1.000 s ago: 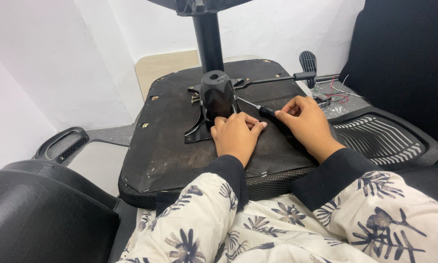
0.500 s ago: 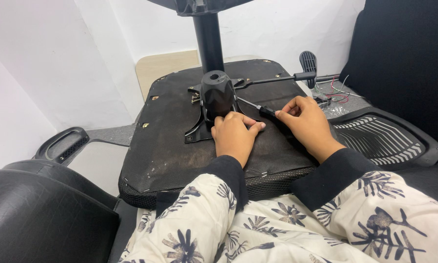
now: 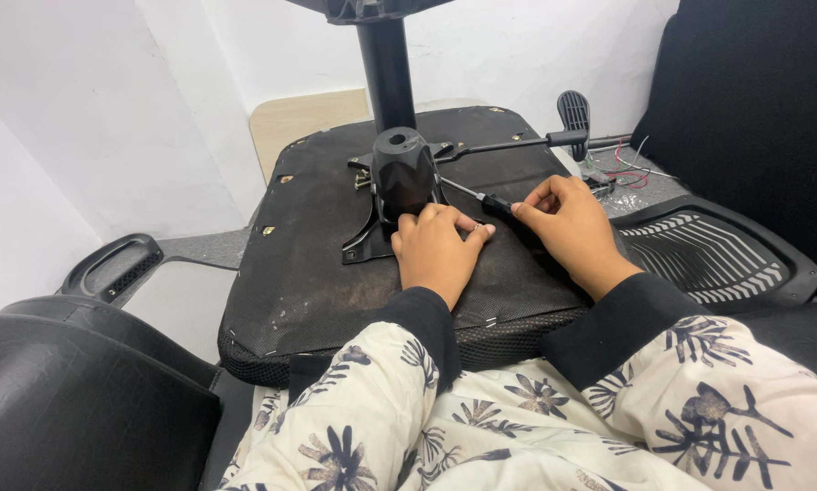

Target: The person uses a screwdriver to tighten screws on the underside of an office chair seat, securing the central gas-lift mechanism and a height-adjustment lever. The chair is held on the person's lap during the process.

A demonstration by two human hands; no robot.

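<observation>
Under both hands: upturned black mesh-covered office chair seat (image 3: 308, 264), underside up, lying flat across the person's lap w/ the metal parts still on it.
Left hand (image 3: 436, 250): palm down, fingers curled loosely, pressing on the seat just below the black metal tilt-mechanism plate w/ tapered socket (image 3: 399, 182); fingertips touch the plate's near edge. Grasps nothing that I can see.
Right hand (image 3: 572, 227): clenched round the black handle of a slim steel-shaft screwdriver (image 3: 481, 199); handle mostly hidden inside the fist.
Screwdriver tip: points away from the right hand toward the plate, reaching beside the socket, just beyond the left fingertips. Exact screw can't be seen – hidden by socket and fingers.
Beyond right hand: long black lever rod w/ ribbed paddle end (image 3: 567, 123), still joined to the plate.
Further right of right hand: thin red, green and white wires (image 3: 631, 168) on a grey surface; black slotted plastic chair part (image 3: 708, 255) near the wrist.
Ahead of left hand: black upright column (image 3: 383, 68) rising behind the seat.
Done so far (judgement): plate sits flush, lever attached, no loose screws seen on the seat – so little or nothing removed yet, or else it's being fitted; can't tell which.
Left (judgement): fastener at the driver tip plus the other plate corners, all seemingly yet to be worked.
</observation>
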